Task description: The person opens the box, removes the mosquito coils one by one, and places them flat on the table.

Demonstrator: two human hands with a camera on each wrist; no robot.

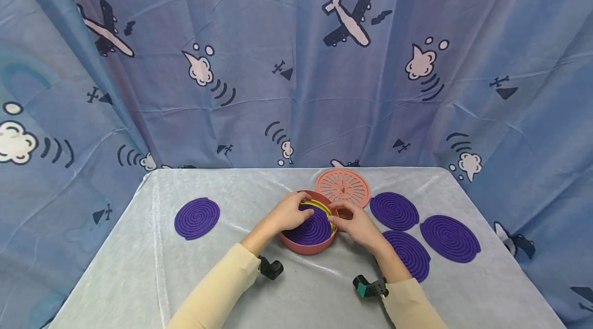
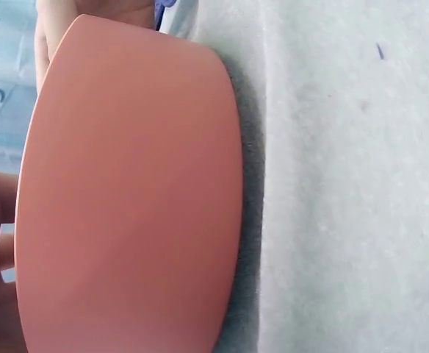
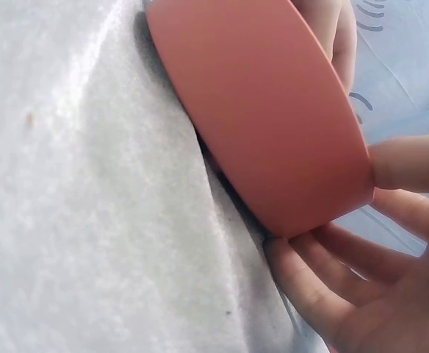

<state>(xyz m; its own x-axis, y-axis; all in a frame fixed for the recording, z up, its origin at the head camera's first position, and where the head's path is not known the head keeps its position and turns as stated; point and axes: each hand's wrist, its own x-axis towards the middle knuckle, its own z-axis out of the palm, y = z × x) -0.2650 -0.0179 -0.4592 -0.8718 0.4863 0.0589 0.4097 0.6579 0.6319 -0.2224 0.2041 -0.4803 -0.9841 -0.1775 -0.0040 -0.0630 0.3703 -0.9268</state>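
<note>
A round coral box (image 1: 308, 249) stands mid-table with a purple mosquito coil (image 1: 311, 228) in it. Along the coil's far and right side, a yellow ring (image 1: 333, 224) shows inside the wall. My left hand (image 1: 288, 211) reaches over the left rim, thumb above the coil and bent fingers towards the far edge; whether it pinches anything is hidden. My right hand (image 1: 355, 223) grips the box's right side, its fingers (image 3: 310, 283) around the outer wall and its thumb at the rim by the yellow ring. In the left wrist view the box wall (image 2: 137, 184) hides the inside.
Behind the box lies a slotted coral lid (image 1: 343, 186). Right of my right hand are three purple coils, one (image 1: 394, 210) nearest the lid, one (image 1: 450, 239) farthest right, and one (image 1: 410, 254) partly behind my forearm. Another coil (image 1: 197, 218) lies far left. A printed curtain (image 1: 296, 87) hangs behind the table.
</note>
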